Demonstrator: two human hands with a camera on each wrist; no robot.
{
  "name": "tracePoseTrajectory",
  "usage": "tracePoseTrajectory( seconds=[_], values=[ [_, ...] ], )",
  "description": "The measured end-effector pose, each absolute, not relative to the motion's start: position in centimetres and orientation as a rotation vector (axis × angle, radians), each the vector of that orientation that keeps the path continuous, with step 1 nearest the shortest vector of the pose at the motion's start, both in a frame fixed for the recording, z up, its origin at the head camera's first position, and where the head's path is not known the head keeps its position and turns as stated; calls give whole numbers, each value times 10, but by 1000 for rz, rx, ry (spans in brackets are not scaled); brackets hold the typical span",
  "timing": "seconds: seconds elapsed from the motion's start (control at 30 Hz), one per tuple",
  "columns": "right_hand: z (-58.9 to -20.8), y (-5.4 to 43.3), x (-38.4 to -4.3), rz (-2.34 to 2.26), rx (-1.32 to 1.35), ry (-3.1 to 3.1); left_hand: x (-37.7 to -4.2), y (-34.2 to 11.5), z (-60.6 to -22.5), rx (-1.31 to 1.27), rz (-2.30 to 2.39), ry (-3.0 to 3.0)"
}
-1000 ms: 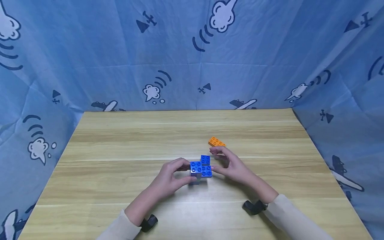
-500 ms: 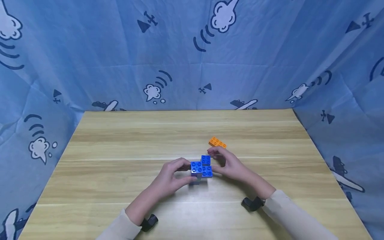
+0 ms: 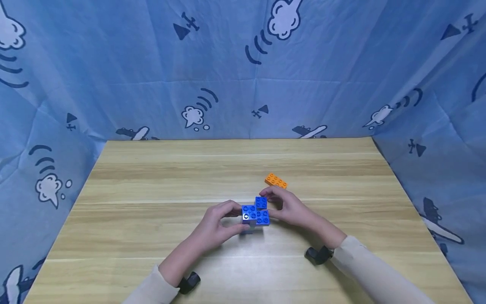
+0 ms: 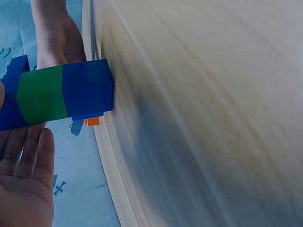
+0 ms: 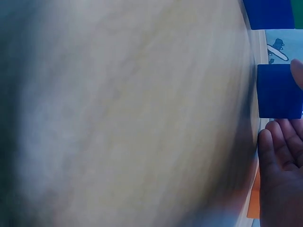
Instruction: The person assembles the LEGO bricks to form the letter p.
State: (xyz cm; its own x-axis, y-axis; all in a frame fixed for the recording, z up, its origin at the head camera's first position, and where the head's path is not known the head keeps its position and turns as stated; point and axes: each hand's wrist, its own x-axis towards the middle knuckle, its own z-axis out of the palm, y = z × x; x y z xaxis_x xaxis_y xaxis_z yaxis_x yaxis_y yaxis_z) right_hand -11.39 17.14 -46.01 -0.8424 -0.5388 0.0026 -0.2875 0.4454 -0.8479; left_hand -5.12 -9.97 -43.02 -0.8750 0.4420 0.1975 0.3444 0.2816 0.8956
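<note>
My left hand holds a small block stack between thumb and fingers. In the left wrist view the stack shows a green block between blue ones, one blue block being nearest the table. A blue studded part of it juts to the right in the head view. Just behind that sits a separate small blue block with several studs. My right hand spreads around this block, fingertips close behind it and thumb near its right front. In the right wrist view the fingers lie fairly straight beside the block.
An orange studded block lies behind the right hand on the wooden table. A blue printed cloth hangs around the back and sides. Black wrist cameras sit under both wrists.
My right hand has edged left, its fingertips coming in behind the small blue block and uncovering more of the orange block. My left hand and the stack stay nearly in place.
</note>
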Motion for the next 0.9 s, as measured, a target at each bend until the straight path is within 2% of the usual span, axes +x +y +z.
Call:
tracePoseTrajectory(
  seconds=[0.9],
  values=[
    [-458,173,-113,-1351,-718,2457,-52,-100,-431,771,1683,2430]
  ],
)
